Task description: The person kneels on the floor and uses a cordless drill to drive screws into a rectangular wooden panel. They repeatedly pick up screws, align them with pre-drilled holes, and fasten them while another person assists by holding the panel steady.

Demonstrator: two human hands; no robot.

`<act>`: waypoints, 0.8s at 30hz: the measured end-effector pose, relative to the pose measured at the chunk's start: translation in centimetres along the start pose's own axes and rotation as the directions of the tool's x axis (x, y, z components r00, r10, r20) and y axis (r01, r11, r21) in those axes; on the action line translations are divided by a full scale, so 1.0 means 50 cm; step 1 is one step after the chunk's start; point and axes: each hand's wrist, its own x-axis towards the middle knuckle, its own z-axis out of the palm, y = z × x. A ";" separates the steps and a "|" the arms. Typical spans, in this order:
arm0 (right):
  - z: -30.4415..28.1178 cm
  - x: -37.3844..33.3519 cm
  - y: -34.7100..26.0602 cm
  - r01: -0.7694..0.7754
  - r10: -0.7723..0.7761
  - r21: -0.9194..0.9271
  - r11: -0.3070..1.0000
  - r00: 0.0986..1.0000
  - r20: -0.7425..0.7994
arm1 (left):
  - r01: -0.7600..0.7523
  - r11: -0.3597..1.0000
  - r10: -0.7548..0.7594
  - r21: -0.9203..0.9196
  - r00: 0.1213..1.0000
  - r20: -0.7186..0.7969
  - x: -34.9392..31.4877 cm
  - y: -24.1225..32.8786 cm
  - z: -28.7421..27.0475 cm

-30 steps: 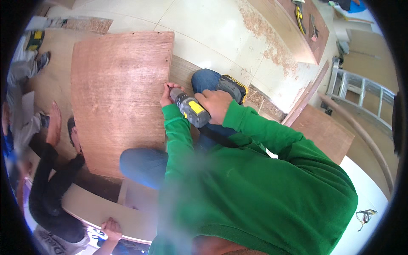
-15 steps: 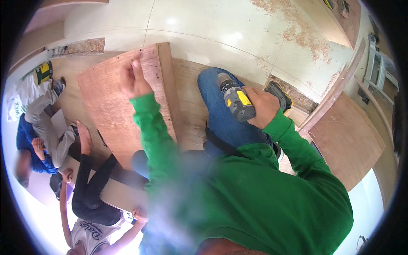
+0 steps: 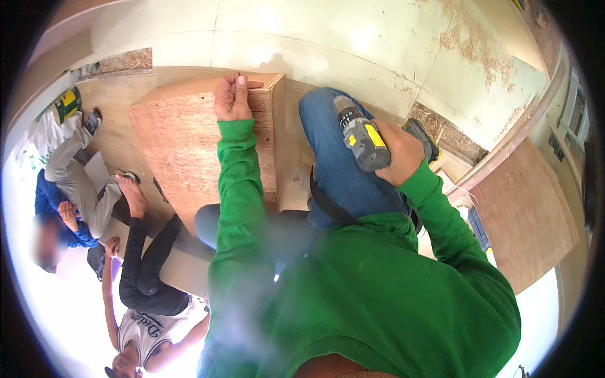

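My right hand (image 3: 403, 150) is wrapped round the handle of a grey and black cordless drill (image 3: 367, 146) with yellow labels. The drill rests by my bent knee, its chuck pointing up and to the left. At the far edge of a reddish plywood box (image 3: 176, 138), close to its right corner, my left hand (image 3: 234, 99) has thumb and fingers pinched together. A tiny dark tip shows at the thumb, too small to name. Small dark holes or screw heads dot the box's right edge.
Two people sit on the left, one in a blue top (image 3: 53, 192), one in a white jersey (image 3: 148, 334). A green and yellow can (image 3: 67, 106) stands beyond them. Sawdust (image 3: 482, 53) lies on the pale surface ahead. A plywood sheet (image 3: 526, 214) is on the right.
My left hand has come down from above the box's face to its far right edge and closed into a pinch. The drill stays in my right hand. The whole view has shifted slightly.
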 end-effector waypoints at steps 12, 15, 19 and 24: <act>-0.004 -0.018 -0.093 0.316 -0.317 0.055 0.947 0.948 0.021 | 0.533 0.363 -0.632 -0.764 0.744 0.219 -0.243 0.027 0.005; 0.002 -0.043 -0.130 0.355 -0.355 0.002 0.935 0.935 0.007 | 0.555 0.174 -0.625 -0.813 0.701 0.344 -0.289 -0.005 0.040; 0.019 -0.056 -0.162 0.386 -0.387 -0.034 0.922 0.922 -0.015 | 0.558 0.015 -0.521 -0.829 0.712 0.470 -0.321 -0.004 0.055; 0.028 -0.067 -0.182 0.407 -0.407 -0.058 0.912 0.913 0.004 | 0.483 -0.117 -0.538 -0.868 0.704 0.464 -0.329 0.005 0.054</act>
